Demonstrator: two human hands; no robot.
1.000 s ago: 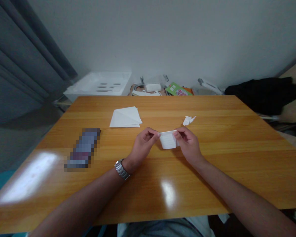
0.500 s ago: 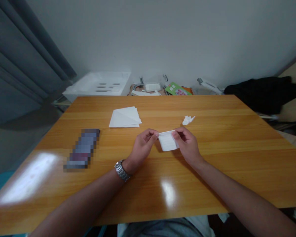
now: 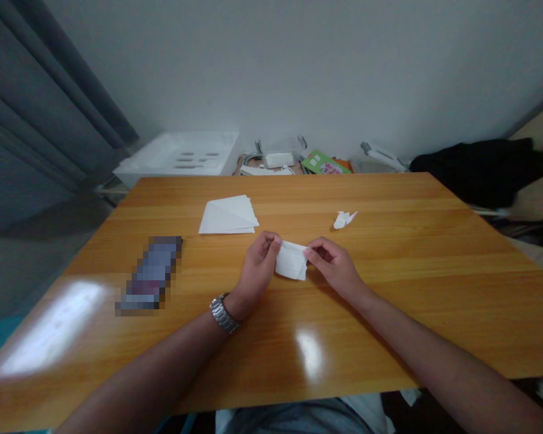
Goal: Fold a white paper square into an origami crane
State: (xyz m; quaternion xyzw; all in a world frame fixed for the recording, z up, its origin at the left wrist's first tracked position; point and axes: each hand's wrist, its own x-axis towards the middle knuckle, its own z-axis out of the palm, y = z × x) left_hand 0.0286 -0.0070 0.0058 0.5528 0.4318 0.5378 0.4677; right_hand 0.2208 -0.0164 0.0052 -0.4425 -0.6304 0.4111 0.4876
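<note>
A small folded piece of white paper is held up between my two hands, over the middle of the table. My left hand pinches its upper left corner between thumb and fingers. At the upper right corner, my right hand pinches it too. Slightly uneven layers show along the paper's right edge. Beyond my right hand lies a small folded paper figure, white with pointed ends. White paper sheets, the top one creased, lie beyond my left hand.
On the wooden table, a pixelated phone-like object lies to the left. Behind the far edge are a white plastic tray, a green booklet and dark cloth. A grey curtain hangs at left.
The folded paper has shifted left and tilted, its right side now lower. My left hand has moved slightly left and up; my right hand's grip has moved to the paper's right corner.
</note>
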